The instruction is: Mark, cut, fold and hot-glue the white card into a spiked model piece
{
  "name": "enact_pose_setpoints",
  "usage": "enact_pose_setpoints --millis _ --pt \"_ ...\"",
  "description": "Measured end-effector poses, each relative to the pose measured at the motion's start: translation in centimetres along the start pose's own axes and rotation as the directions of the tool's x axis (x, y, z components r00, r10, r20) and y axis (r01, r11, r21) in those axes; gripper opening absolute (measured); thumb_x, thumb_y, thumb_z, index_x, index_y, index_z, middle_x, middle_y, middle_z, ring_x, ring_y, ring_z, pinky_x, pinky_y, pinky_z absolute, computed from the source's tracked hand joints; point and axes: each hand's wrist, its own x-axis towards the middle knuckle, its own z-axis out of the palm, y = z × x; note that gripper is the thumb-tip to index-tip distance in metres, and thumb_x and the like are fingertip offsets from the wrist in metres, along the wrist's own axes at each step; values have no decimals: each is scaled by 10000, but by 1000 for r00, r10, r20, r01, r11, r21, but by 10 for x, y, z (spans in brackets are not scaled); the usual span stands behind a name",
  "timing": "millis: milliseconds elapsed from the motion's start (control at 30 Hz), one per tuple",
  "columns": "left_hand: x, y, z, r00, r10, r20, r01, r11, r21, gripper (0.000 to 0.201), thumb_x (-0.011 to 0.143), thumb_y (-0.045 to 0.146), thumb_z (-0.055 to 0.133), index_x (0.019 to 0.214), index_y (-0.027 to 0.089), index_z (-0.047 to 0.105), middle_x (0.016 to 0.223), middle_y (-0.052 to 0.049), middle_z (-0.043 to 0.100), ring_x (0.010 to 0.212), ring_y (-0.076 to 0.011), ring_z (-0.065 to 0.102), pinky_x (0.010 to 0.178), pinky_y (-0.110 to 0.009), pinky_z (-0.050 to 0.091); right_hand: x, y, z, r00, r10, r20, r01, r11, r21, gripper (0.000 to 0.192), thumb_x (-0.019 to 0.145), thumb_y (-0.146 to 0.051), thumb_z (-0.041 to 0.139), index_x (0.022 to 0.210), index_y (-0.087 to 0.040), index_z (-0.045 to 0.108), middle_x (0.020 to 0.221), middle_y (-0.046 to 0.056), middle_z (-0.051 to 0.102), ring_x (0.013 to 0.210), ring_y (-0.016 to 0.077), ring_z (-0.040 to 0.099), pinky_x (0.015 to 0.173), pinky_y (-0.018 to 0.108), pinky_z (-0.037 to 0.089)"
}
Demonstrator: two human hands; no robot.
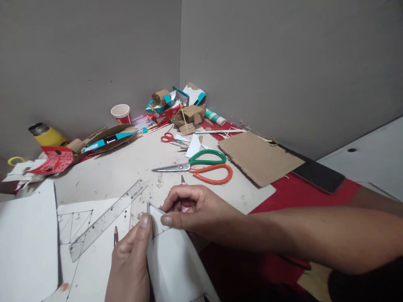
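Note:
Both hands hold a piece of white card (173,264), with pencil lines near its pointed top corner. My left hand (130,256) grips its left edge, thumb up by the corner. Opposite, my right hand (201,209) pinches the slanted right edge between thumb and fingers. Beneath the right hand is something pink, mostly hidden; a pointed metal tip (182,179) shows just beyond the fingers. To the left lie a clear ruler (107,220), a pencil (116,235) and a sheet of paper (97,260) with drawn lines. Large scissors (209,169) with green and orange handles lie beyond the hands.
A white board (28,247) lies at the left. Brown cardboard (258,157) and a black phone (319,172) are on the right. Small red scissors (167,137), a paper cup (121,113), a yellow bottle (52,136) and cardboard scraps (190,115) line the walls.

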Motion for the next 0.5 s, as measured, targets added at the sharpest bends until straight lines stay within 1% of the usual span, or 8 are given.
enact_pose_setpoints --millis 133,233,300,400,500 --pt "1 0 0 999 -7 -48 7 1000 -6 415 605 506 812 838 167 753 720 -59 755 827 -288 718 685 -316 554 1 3 1 1000 -16 -12 16 1000 15 215 704 -256 805 729 -148 621 581 -80 499 545 52 406 509 183 316" --pt "2 -1 0 996 -20 -84 21 1000 13 373 584 491 823 802 195 756 762 -65 769 929 -306 703 684 -305 554 2 4 3 999 -19 -40 20 999 40 225 661 -241 831 697 -137 634 609 -64 539 548 49 429 502 182 318" --pt "2 -1 -1 995 -10 -96 14 999 36 364 575 510 825 780 218 756 790 -52 776 973 -300 691 729 -303 552 2 3 3 999 -22 -46 24 998 52 227 635 -226 845 677 -132 642 605 -61 545 547 49 435 497 181 315" --pt "1 -1 -2 996 8 -85 -4 999 42 394 554 560 824 756 228 756 795 -34 778 980 -291 689 781 -307 547 1 3 4 998 -36 -44 39 998 53 201 638 -209 838 669 -133 655 572 -68 532 531 49 423 492 183 314" --pt "1 -2 -3 999 -13 -41 14 1000 27 375 558 546 826 754 235 757 763 -16 772 978 -285 689 765 -292 543 0 2 4 999 -22 -47 25 998 50 178 647 -203 825 671 -134 663 561 -65 540 522 52 425 495 189 318"
